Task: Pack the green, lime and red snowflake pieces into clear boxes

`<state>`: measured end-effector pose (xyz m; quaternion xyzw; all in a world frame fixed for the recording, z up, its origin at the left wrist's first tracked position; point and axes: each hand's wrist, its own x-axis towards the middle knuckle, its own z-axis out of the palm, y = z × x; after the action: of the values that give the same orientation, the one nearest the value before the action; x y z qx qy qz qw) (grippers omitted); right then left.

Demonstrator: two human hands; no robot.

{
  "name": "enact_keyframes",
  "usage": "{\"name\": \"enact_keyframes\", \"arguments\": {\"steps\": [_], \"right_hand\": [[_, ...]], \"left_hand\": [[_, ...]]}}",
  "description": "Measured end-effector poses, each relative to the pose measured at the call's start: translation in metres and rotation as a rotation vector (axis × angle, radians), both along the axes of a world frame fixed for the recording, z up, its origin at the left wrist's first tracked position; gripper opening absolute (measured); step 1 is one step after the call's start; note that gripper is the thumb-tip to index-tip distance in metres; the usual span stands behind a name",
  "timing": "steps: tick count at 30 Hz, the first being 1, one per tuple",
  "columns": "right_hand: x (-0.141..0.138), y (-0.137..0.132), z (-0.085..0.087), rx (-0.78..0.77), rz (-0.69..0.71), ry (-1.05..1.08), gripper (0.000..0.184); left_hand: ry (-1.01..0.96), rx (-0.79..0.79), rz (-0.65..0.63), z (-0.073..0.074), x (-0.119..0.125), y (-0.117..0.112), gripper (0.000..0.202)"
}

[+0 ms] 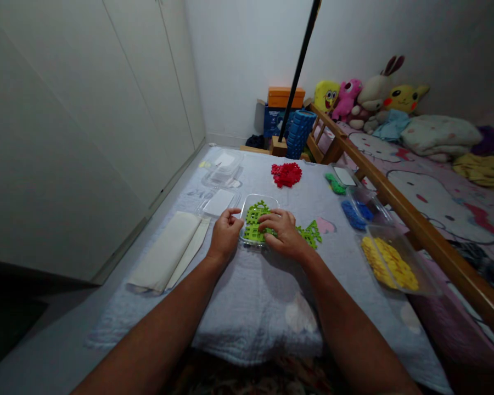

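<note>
A clear plastic container (pixel 260 196) sits in the middle of the table, with light-green interlocking building pieces (pixel 253 215) lying inside. At its left wall is my left hand (pixel 227 230), fingers curled and thumb close to the rim, holding the container. My right hand (pixel 283 230) reaches over the right side, its bent fingers and thumb around some of the light-green pieces; the fingertips are partly hidden. More light-green pieces (pixel 312 235) lie on the cloth just right of that hand.
A pile of red pieces (pixel 287 174) lies farther back. Along the right edge stand containers of green (pixel 335 184), blue (pixel 355 215) and yellow pieces (pixel 389 264), beside a wooden bed rail (pixel 399 195). Clear lids (pixel 219 202) and a folded beige cloth (pixel 167 249) are at left.
</note>
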<state>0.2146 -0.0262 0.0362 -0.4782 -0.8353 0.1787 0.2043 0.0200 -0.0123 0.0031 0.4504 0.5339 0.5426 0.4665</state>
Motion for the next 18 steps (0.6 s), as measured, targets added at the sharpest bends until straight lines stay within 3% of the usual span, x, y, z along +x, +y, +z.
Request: {"name": "enact_keyframes", "arguments": {"steps": [5,9,18], "right_hand": [[-0.006,-0.004,0.004,-0.067,0.027,-0.025,0.028],[-0.003,-0.002,0.003,-0.036,-0.001,0.018,0.029],[0.062,0.013,0.003,0.114,-0.4,0.021,0.03]], "left_hand": [[0.006,-0.003,-0.001,0.002,0.0,0.0,0.041],[0.012,-0.003,0.002,0.002,0.001,0.0,0.04],[0.043,0.003,0.014,-0.002,0.0,0.0,0.038]]}}
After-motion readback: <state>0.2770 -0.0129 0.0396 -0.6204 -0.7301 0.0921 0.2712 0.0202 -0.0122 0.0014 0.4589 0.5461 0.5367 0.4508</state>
